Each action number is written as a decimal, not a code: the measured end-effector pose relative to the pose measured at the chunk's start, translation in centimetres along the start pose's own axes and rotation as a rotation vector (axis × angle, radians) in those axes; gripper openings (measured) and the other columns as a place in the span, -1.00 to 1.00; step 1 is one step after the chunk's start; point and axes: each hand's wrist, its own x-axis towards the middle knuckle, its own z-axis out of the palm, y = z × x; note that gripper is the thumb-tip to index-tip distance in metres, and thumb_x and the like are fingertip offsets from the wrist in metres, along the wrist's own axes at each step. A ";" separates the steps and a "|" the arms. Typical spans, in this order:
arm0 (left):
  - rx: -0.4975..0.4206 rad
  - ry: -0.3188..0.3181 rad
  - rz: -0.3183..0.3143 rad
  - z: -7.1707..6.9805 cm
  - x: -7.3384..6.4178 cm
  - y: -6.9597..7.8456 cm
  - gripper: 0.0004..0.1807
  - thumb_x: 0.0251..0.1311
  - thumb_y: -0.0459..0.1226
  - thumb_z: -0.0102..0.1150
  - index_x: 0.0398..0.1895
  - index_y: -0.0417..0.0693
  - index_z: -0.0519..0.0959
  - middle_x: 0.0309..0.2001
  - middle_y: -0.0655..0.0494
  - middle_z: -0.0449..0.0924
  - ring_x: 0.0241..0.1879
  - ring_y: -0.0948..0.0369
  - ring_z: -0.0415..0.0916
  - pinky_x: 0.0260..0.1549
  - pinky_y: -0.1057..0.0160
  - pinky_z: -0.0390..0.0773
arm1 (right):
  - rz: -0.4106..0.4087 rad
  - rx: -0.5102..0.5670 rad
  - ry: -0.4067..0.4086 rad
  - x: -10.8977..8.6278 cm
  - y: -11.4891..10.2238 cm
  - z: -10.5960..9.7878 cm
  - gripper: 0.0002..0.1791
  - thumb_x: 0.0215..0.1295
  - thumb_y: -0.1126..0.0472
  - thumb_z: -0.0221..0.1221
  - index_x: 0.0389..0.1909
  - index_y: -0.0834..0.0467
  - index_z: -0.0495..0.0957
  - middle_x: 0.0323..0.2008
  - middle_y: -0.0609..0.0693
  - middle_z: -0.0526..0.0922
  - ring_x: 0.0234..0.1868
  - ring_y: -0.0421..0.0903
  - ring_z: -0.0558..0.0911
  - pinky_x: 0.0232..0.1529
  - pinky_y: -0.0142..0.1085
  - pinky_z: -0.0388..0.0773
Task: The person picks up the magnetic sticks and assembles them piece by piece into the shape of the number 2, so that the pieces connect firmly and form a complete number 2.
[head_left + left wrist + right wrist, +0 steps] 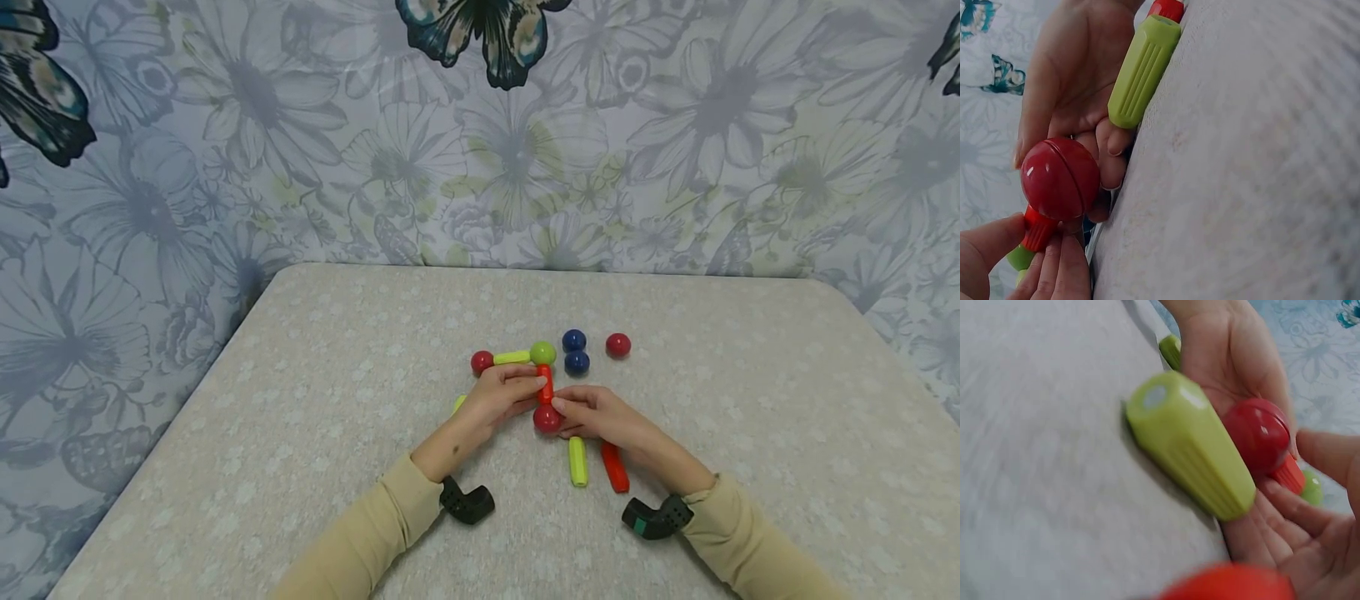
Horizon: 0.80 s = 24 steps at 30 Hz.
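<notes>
My left hand (498, 398) pinches a red toy rod (545, 385) between thumb and fingers. At its near end sits a glossy red ball (547, 419), with the thumb and fingertips of my right hand (603, 412) on either side of it. The rod's far end meets a lime-green ball (543, 352). From that ball a yellow-green rod (512, 357) runs left to another red ball (482, 362). In the left wrist view, the held ball (1060, 179) shows a seam around it, and the grooved red rod (1040, 230) lies under my left thumb.
Two blue balls (575, 352) and a loose red ball (618, 346) lie beyond my right hand. Nearer me are a yellow-green rod (577, 462) and a red rod (615, 468). Another yellow-green rod (459, 403) is partly hidden by my left hand. The patterned tablecloth (337, 358) reaches the wall.
</notes>
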 end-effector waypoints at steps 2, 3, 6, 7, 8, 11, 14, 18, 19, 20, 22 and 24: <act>0.010 0.004 0.006 0.1 -0.1 0.0 -0.61 0.20 -0.40 0.18 0.06 -0.44 0.44 -0.08 -0.12 0.55 -0.15 0.16 0.55 -0.10 0.18 0.50 | 0.026 0.004 0.054 0.2 -0.2 0.4 -0.46 0.36 0.07 0.09 0.11 0.46 0.38 -0.22 0.10 0.61 -0.26 -0.05 0.62 -0.17 -0.24 0.55; 0.018 0.007 0.010 0.1 -0.1 0.0 -0.61 0.19 -0.39 0.20 0.06 -0.43 0.45 -0.09 -0.11 0.56 -0.15 0.16 0.55 -0.11 0.18 0.51 | 0.046 0.011 0.081 0.3 -0.3 0.6 -0.48 0.35 0.07 0.10 0.09 0.45 0.40 -0.25 0.08 0.61 -0.29 -0.07 0.61 -0.19 -0.25 0.56; 0.039 0.017 0.019 0.3 -0.2 0.0 -0.61 0.18 -0.37 0.22 0.05 -0.41 0.47 -0.10 -0.11 0.57 -0.16 0.16 0.56 -0.12 0.20 0.51 | 0.097 0.027 0.146 0.5 -0.6 1.0 -0.53 0.33 0.10 0.12 0.06 0.42 0.44 -0.32 0.04 0.62 -0.35 -0.11 0.61 -0.25 -0.27 0.57; 0.046 0.019 0.021 0.3 -0.2 0.0 -0.61 0.18 -0.36 0.22 0.05 -0.41 0.47 -0.10 -0.11 0.57 -0.16 0.16 0.56 -0.12 0.20 0.51 | 0.111 0.031 0.160 0.6 -0.6 1.1 -0.54 0.33 0.10 0.12 0.05 0.41 0.45 -0.34 0.03 0.62 -0.37 -0.12 0.61 -0.26 -0.28 0.57; 0.052 0.020 0.024 0.3 -0.2 0.0 -0.60 0.19 -0.36 0.22 0.05 -0.41 0.47 -0.09 -0.10 0.57 -0.16 0.16 0.56 -0.12 0.20 0.52 | 0.122 0.037 0.170 0.6 -0.6 1.1 -0.56 0.33 0.12 0.12 0.04 0.40 0.45 -0.35 0.03 0.61 -0.38 -0.12 0.61 -0.27 -0.28 0.57; 0.086 -0.004 0.034 0.0 -0.3 0.1 -0.61 0.20 -0.35 0.20 0.06 -0.41 0.48 -0.09 -0.11 0.58 -0.14 0.15 0.56 -0.12 0.20 0.51 | 0.133 0.044 0.178 0.7 -0.7 1.1 -0.59 0.34 0.14 0.11 0.01 0.41 0.46 -0.38 0.02 0.61 -0.40 -0.13 0.60 -0.28 -0.30 0.57; 0.305 -0.038 0.123 -1.2 -1.0 0.8 -0.64 0.21 -0.30 0.20 0.03 -0.34 0.53 -0.14 -0.04 0.61 -0.15 0.18 0.56 -0.15 0.24 0.52 | 0.137 0.058 0.173 0.6 -0.7 1.1 -0.64 0.34 0.16 0.10 -0.05 0.40 0.48 -0.42 0.02 0.59 -0.43 -0.13 0.59 -0.30 -0.30 0.58; 0.814 0.069 0.335 -3.6 -2.9 2.5 -0.70 0.16 -0.24 0.27 -0.07 -0.19 0.60 -0.26 0.08 0.61 -0.25 0.20 0.55 -0.27 0.24 0.53 | 0.147 0.072 0.162 0.6 -0.7 1.2 -0.67 0.34 0.17 0.11 -0.08 0.39 0.47 -0.42 0.01 0.57 -0.44 -0.13 0.57 -0.29 -0.30 0.58; 0.935 0.118 0.354 -4.2 -3.5 3.0 -0.69 0.13 -0.22 0.30 -0.08 -0.16 0.60 -0.27 0.09 0.59 -0.27 0.19 0.53 -0.31 0.22 0.52 | 0.145 0.070 0.159 0.6 -0.7 1.1 -0.65 0.34 0.16 0.11 -0.07 0.39 0.47 -0.42 0.01 0.57 -0.44 -0.14 0.57 -0.29 -0.30 0.58; 1.043 0.157 0.359 -4.8 -4.0 3.3 -0.65 0.10 -0.18 0.33 -0.09 -0.16 0.59 -0.28 0.09 0.57 -0.29 0.17 0.51 -0.34 0.20 0.51 | 0.144 0.069 0.158 0.6 -0.8 1.1 -0.64 0.34 0.16 0.11 -0.05 0.39 0.46 -0.41 0.01 0.57 -0.43 -0.14 0.58 -0.29 -0.30 0.58; 1.230 0.185 0.308 -5.7 -4.9 3.7 -0.56 0.02 -0.11 0.39 -0.09 -0.14 0.55 -0.29 0.07 0.51 -0.32 0.16 0.46 -0.39 0.18 0.48 | 0.141 0.065 0.156 0.6 -0.9 1.0 -0.61 0.34 0.15 0.11 -0.01 0.41 0.45 -0.41 0.00 0.58 -0.43 -0.15 0.58 -0.28 -0.30 0.58; 1.345 0.152 0.236 -6.4 -5.5 3.7 -0.50 -0.05 -0.05 0.42 -0.11 -0.13 0.52 -0.31 0.07 0.47 -0.37 0.15 0.41 -0.44 0.18 0.44 | 0.138 0.064 0.151 0.6 -1.0 1.0 -0.59 0.35 0.15 0.10 0.01 0.42 0.43 -0.41 0.00 0.58 -0.43 -0.15 0.58 -0.28 -0.30 0.57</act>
